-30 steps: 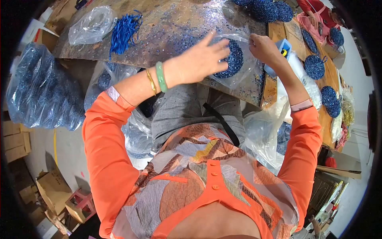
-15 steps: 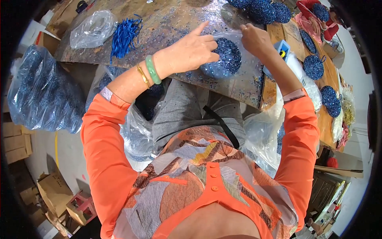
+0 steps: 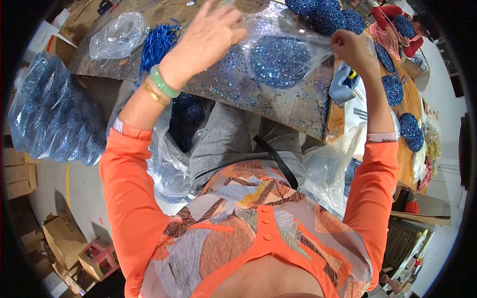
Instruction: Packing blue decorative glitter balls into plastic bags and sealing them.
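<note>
My left hand (image 3: 211, 37) and my right hand (image 3: 350, 49) hold a clear plastic bag (image 3: 293, 42) stretched between them above the glitter-strewn wooden table (image 3: 238, 89). Inside the bag sits a round blue glittery ornament (image 3: 280, 62). The left hand pinches the bag's left edge with its fingers partly spread; the right hand is closed on the right edge. A green bangle and a gold bangle (image 3: 159, 85) ring my left wrist.
More blue glitter ornaments (image 3: 323, 12) lie at the table's far edge and along the right bench (image 3: 395, 89). A bundle of blue strings (image 3: 156, 44) and an empty clear bag (image 3: 117, 35) lie left. Large filled plastic bags (image 3: 52, 114) stand at my left; another person (image 3: 397, 22) works far right.
Both hands have risen and drawn apart, lifting the bag with the ornament off the table and stretching it between them.
</note>
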`<state>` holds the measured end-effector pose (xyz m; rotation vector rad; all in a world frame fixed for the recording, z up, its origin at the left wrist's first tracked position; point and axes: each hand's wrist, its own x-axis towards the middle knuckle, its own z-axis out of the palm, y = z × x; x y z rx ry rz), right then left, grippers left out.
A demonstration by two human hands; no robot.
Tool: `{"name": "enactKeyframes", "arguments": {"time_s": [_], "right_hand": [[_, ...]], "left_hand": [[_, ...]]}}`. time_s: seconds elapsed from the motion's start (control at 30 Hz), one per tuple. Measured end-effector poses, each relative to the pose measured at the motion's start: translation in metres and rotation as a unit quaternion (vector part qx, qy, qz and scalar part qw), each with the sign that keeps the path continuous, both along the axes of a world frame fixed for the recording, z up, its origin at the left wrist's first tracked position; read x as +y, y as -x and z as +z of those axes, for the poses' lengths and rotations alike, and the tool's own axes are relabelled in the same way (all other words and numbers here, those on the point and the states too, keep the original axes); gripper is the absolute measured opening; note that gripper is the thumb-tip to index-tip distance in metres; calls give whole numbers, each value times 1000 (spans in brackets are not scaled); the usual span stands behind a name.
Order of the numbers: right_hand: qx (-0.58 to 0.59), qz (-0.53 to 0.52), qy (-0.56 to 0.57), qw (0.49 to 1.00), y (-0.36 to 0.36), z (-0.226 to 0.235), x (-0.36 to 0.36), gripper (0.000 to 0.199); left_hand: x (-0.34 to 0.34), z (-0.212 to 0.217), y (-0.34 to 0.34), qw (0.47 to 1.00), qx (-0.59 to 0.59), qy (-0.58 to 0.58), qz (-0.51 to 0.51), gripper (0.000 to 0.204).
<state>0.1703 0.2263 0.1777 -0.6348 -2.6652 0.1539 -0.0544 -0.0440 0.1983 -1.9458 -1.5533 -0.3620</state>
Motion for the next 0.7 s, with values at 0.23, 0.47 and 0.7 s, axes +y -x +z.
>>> {"name": "enactKeyframes", "arguments": {"time_s": [0.23,0.47,0.7], "right_hand": [[-40,-30,84,995,-7,-3,0,12],[-56,-10,119,991,6,-17,1,11],[60,148,-33,987,6,-23,-21,31]], "left_hand": [[2,-4,-2,999,-4,31,8,3],[11,-45,3,997,-37,65,15,7],[18,-62,-3,994,-88,55,-20,11]]}}
